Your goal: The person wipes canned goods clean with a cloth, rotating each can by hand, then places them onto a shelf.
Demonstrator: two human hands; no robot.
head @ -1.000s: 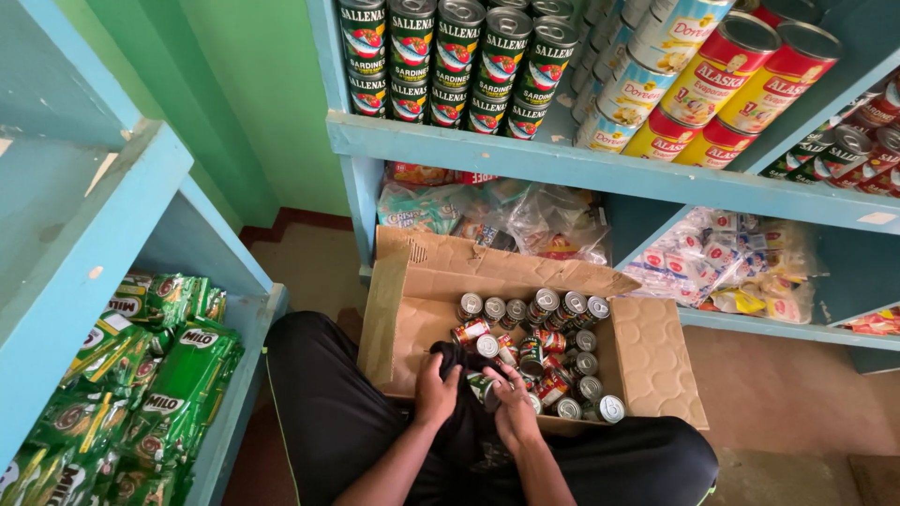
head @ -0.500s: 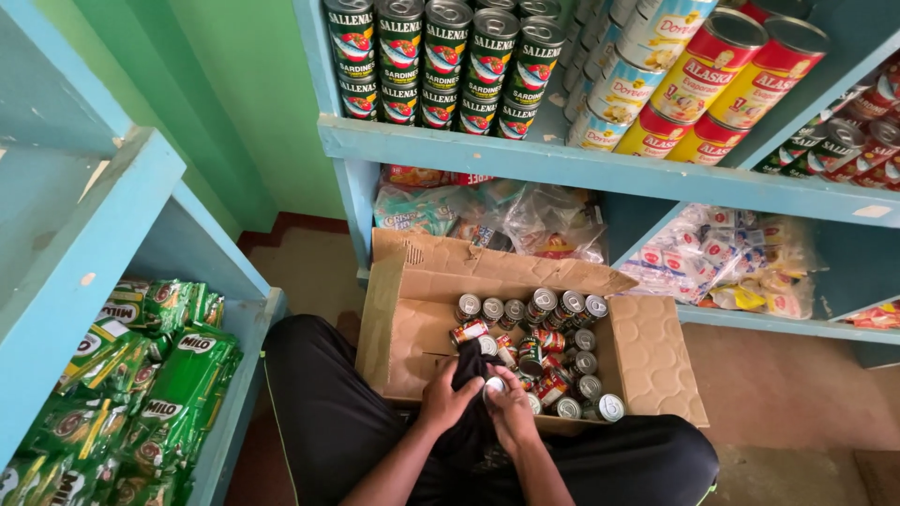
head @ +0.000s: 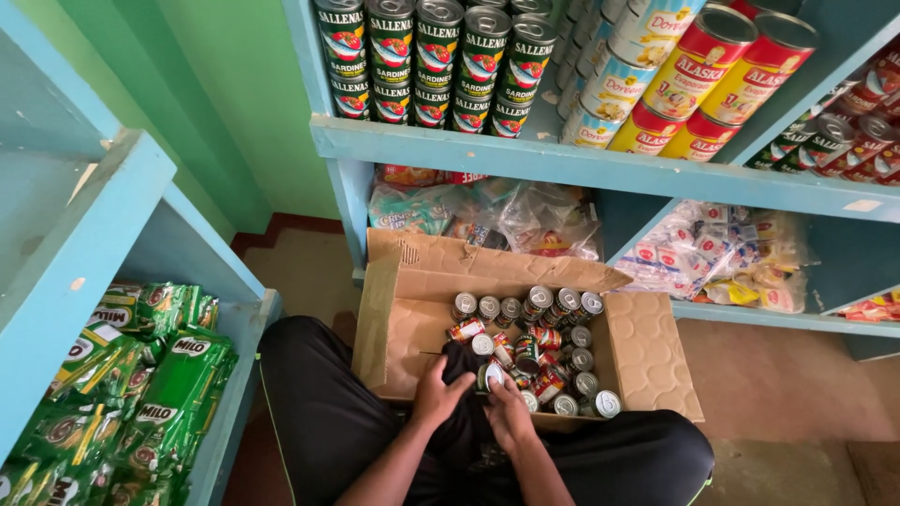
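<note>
left hand (head: 437, 394) curled on the near edge of cardboard box (head: 656, 361), grip unclear | right hand (head: 506, 409) closed around a small can (head: 489, 376) just inside box | loose cans (head: 562, 333) beyond | blue shelf (head: 581, 169) with tall tins behind

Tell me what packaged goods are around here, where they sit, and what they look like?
Cardboard box: on floor, brown, open, holding small cans.
Small can: silver top, between left hand and right hand.
Green cans: stacked on upper blue shelf.
Red-and-yellow cans: upper shelf, right.
Green sachets: left shelf.
Clear bags: lower shelf.
</note>
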